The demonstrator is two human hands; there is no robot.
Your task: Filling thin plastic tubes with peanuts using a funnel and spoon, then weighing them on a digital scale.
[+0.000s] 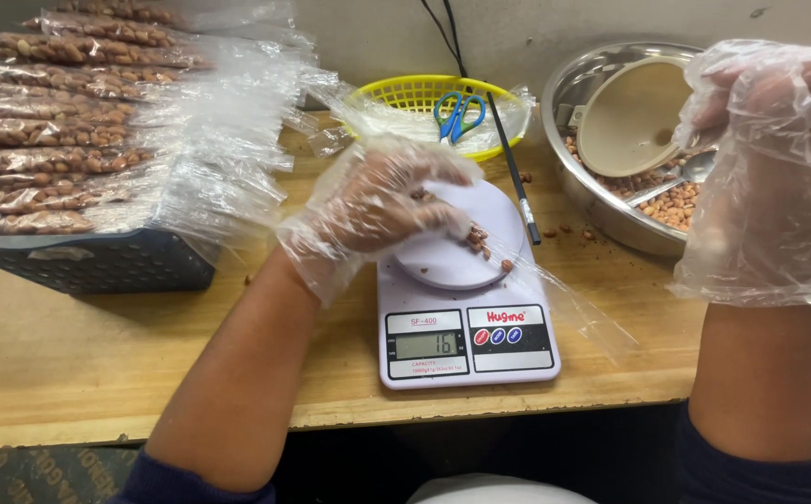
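Observation:
My left hand (377, 201), in a thin plastic glove, rests on the round pan of a white kitchen scale (466, 345) and holds a clear narrow bag (555, 294) with a few peanuts (480, 241) in it. The bag lies across the pan and trails off to the right. My right hand (769, 140), also gloved, is raised over a steel bowl (578, 187) and grips a beige funnel (629, 117). Peanuts (671, 201) and a metal spoon lie in the bowl.
A dark crate (97, 266) at the left holds several filled peanut bags (51, 131). A yellow basket (405, 93) with blue scissors (459, 114) stands behind the scale. A black stick (516, 173) and loose peanuts lie on the wooden table (97, 355).

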